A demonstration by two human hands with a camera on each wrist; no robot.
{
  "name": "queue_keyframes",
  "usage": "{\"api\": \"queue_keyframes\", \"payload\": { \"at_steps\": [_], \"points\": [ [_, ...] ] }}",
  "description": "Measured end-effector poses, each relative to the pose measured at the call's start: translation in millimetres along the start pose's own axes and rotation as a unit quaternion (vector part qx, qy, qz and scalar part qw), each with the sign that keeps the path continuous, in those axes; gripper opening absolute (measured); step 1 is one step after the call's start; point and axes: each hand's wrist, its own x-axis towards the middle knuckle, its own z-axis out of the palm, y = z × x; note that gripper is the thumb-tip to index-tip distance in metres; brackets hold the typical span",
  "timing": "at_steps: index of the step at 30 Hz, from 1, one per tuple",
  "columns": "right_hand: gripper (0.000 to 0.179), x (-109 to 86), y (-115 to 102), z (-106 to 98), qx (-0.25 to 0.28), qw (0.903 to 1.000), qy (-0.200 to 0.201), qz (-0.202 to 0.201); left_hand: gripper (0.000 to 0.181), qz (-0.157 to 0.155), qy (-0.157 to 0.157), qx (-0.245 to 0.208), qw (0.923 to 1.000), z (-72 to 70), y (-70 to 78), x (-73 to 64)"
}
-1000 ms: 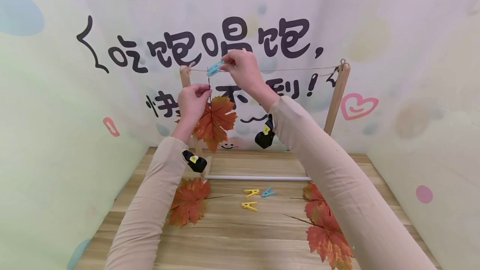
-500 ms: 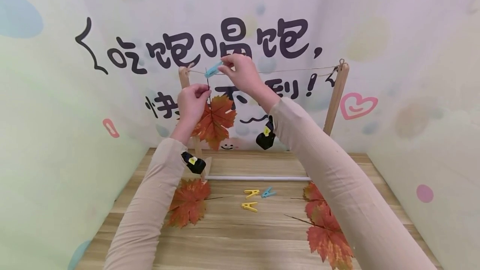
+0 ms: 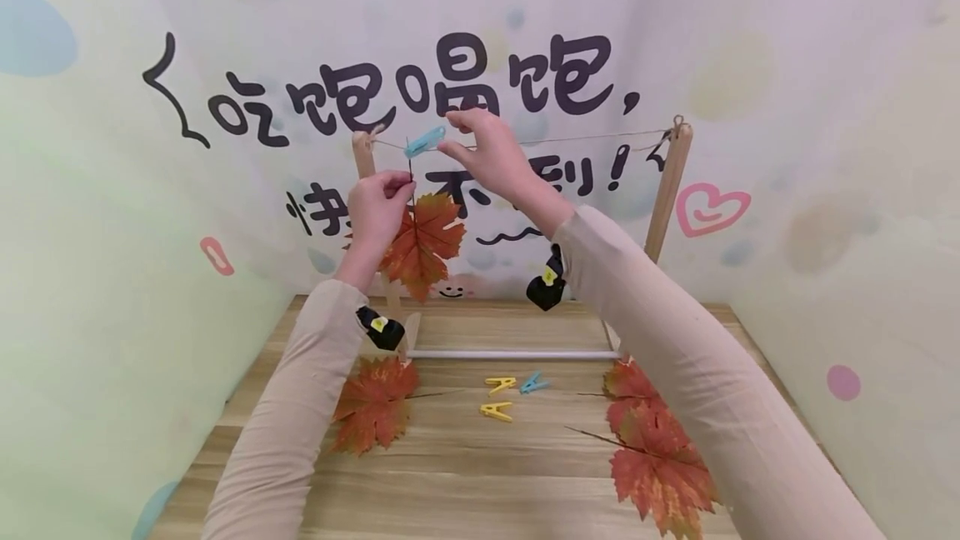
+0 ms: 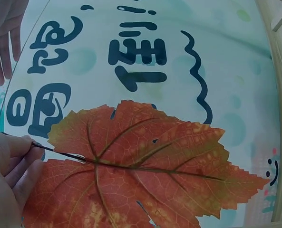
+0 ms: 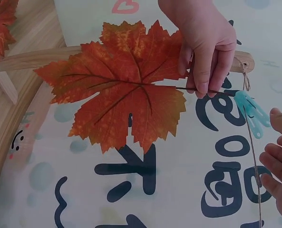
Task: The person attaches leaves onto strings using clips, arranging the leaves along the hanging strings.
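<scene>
My left hand point(image 3: 379, 205) pinches the dark stem of a red-orange artificial maple leaf point(image 3: 424, 245), which hangs below the fingers. A light-blue clothespin point(image 3: 425, 142) sits on the twine point(image 3: 577, 139) near its left end, clamped where the top of the stem crosses it. Just right of this clothespin is my right hand point(image 3: 491, 152), thumb and fingers spread apart and holding nothing. In the right wrist view the clothespin point(image 5: 249, 113) has its handles toward the parted fingers. The left wrist view shows the leaf point(image 4: 141, 166) from close by, its stem between thumb and fingers.
The twine runs between two wooden posts point(image 3: 670, 190) joined low down by a white rod point(image 3: 517, 354). On the wooden table point(image 3: 465, 490) lie yellow clothespins point(image 3: 497, 412), a blue clothespin point(image 3: 535, 382), a maple leaf point(image 3: 375, 407) at left and more leaves point(image 3: 660, 465) at right.
My right hand has let go of the blue clothespin, its fingers spreading and drawing slightly right. The clothespin stays on the twine. My left hand keeps its pinch on the stem.
</scene>
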Motion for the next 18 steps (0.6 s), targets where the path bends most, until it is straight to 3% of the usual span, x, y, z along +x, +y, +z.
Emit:
{"api": "queue_keyframes", "payload": {
  "at_steps": [7,18],
  "points": [
    [0.044,-12.9,4.4,-8.2,-0.007,0.9994,0.017,-0.028,0.019,0.000,0.002,0.007,1.0000,-1.2,1.5,-2.4],
    [0.041,-37.9,18.7,-19.2,-0.004,0.9983,0.038,-0.044,0.019,0.042,0.014,0.010,0.9990,-4.5,3.3,-5.3]
  ]
}}
